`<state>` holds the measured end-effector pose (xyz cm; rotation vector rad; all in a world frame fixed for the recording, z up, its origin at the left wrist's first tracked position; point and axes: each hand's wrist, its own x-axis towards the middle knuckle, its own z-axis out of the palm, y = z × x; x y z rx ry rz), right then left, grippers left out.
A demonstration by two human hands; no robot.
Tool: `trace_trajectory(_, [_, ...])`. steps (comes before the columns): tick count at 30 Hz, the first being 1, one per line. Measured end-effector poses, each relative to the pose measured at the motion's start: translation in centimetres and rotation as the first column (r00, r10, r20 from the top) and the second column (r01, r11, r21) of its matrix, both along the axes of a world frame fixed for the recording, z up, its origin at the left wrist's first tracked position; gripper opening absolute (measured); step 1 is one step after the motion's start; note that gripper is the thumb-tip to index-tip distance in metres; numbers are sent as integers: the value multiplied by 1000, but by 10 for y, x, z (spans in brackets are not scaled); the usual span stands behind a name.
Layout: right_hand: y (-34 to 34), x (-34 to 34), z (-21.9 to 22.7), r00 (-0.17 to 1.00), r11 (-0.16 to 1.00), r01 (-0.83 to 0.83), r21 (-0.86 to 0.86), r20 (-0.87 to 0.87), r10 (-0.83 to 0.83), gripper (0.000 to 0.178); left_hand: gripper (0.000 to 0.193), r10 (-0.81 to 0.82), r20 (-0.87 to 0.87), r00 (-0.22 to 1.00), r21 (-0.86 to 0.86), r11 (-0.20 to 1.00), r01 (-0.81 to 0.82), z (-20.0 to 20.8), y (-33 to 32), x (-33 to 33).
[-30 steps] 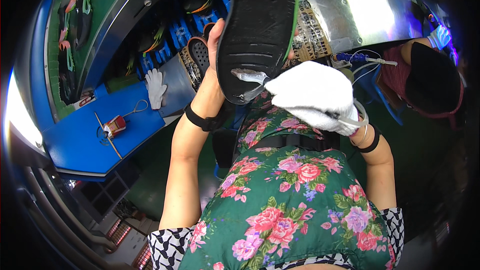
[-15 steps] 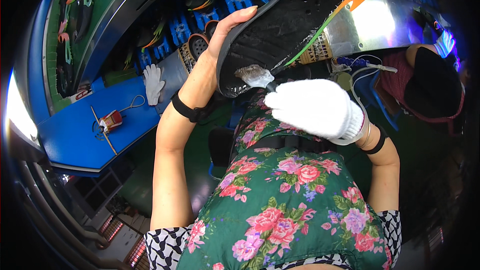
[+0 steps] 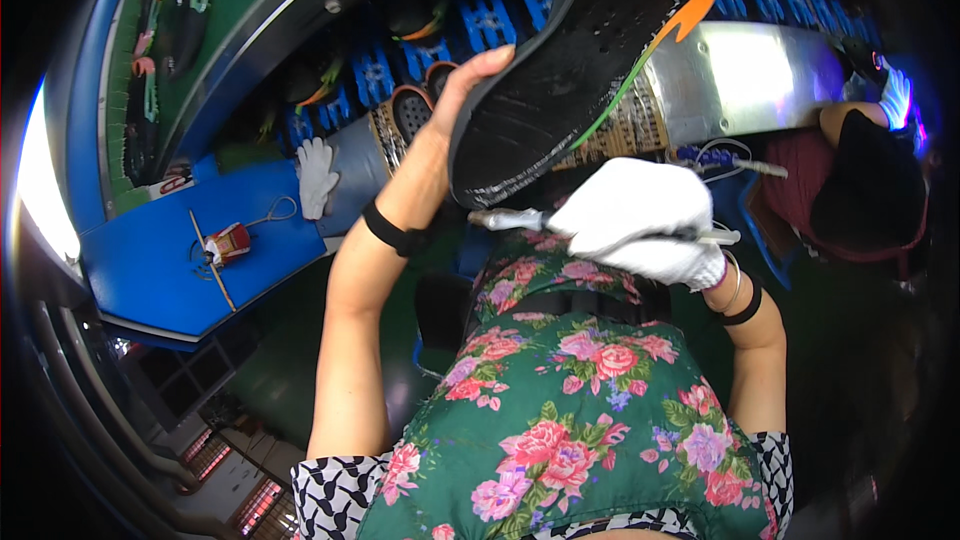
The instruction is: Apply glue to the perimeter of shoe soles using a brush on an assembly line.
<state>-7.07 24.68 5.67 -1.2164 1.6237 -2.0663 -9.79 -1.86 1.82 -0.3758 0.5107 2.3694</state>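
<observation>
My bare left hand [image 3: 452, 120] grips the edge of a large black shoe sole [image 3: 570, 80] with orange and green trim, held up tilted with its inner face toward me. Glossy wet streaks show along its near rim. In a white knit glove, my right hand [image 3: 640, 225] is closed round the handle of a brush [image 3: 510, 220]. The brush head is pale and wet-looking, just below the sole's near end; whether it touches the rim I cannot tell.
On the blue table [image 3: 140, 270] at left lie a white glove [image 3: 316, 178] and a small red-and-white container [image 3: 226, 243] with a stick. Dark perforated shoes [image 3: 411, 112] sit behind my left hand. Blue racks [image 3: 487, 22] line the far side. Another person [image 3: 865, 175] works at right.
The brush has moved from the inside of the sole's near end down to just below its rim. My right wrist has turned. The sole has shifted slightly.
</observation>
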Motion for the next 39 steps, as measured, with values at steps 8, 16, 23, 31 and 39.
trace_trajectory(8, [18,-62,15,675,742,660,120,-528,-515,22,69,24,-121,992,249,969,7,-10,39,37])
trace_trajectory(16, [12,-21,38,979,980,197,14,-62,-196,14,97,205,-266,942,224,963,-147,25,18,55])
trace_trajectory(23, [38,-7,-8,641,847,529,-56,680,-355,19,125,209,-610,764,106,977,-182,107,-44,0])
trace_trajectory(31, [17,2,-73,616,871,489,46,688,-382,25,120,703,106,703,539,553,-635,110,-137,-145])
trace_trajectory(39, [26,28,-89,534,855,516,50,762,-367,25,88,758,145,636,466,515,-719,121,-94,-82])
